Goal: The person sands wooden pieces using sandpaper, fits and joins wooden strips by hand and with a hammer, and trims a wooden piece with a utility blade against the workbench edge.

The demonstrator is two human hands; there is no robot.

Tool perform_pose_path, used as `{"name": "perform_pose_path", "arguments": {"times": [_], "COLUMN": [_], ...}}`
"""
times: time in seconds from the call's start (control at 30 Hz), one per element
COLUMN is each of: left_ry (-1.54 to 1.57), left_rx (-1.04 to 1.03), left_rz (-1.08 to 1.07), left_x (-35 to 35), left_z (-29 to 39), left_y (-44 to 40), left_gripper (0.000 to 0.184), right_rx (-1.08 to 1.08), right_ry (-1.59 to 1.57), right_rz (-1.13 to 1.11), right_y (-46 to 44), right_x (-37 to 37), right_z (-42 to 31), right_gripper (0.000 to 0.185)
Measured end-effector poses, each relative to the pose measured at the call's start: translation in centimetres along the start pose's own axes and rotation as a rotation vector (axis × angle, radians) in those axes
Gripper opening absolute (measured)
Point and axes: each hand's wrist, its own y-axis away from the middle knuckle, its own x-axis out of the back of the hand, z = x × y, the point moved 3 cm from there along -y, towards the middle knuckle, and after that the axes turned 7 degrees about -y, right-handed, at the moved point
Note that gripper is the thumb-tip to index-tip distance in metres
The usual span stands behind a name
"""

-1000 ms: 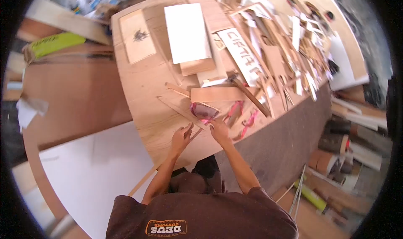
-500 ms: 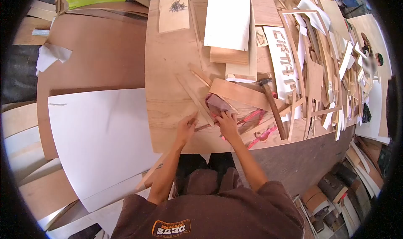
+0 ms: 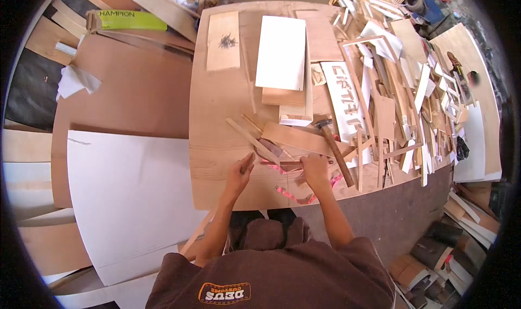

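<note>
My right hand (image 3: 316,169) is closed around a thin brown stick (image 3: 285,163), which lies level and points toward my left hand. My left hand (image 3: 240,174) is raised at the left of it, fingers drawn together; whatever they pinch, if anything, is hidden. Between the hands a pale wooden strip (image 3: 247,135) slants across a crumpled purplish-brown piece (image 3: 269,147). A pink measuring tape (image 3: 296,198) curls beneath and around the right hand. Just beyond lies a flat brown board (image 3: 298,137), with a hammer (image 3: 334,149) across its right end.
Stacked boxes with a white top (image 3: 280,53) stand farther back. A plywood piece (image 3: 223,51) bears a heap of small dark nails or screws. Wood offcuts (image 3: 404,108) pile up on the right, beside a white stencil board (image 3: 342,100). A large white sheet (image 3: 135,195) lies left.
My right hand has moved right and now grips the thin stick. The pink tape lies in a different curve. My left hand stays in nearly the same place. The view has tilted toward the far edge.
</note>
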Motion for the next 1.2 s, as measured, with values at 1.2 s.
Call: {"name": "perform_pose_path", "arguments": {"times": [1.2], "left_ry": [-0.259], "left_rx": [-0.672], "left_rz": [-0.892], "left_x": [3.9], "left_z": [3.2], "left_y": [3.1], "left_gripper": [0.043], "right_rx": [-1.054], "right_ry": [-1.109], "right_rz": [0.942], "right_y": [16.5], "right_x": [-5.3], "right_z": [-24.2], "right_gripper": [0.016]}}
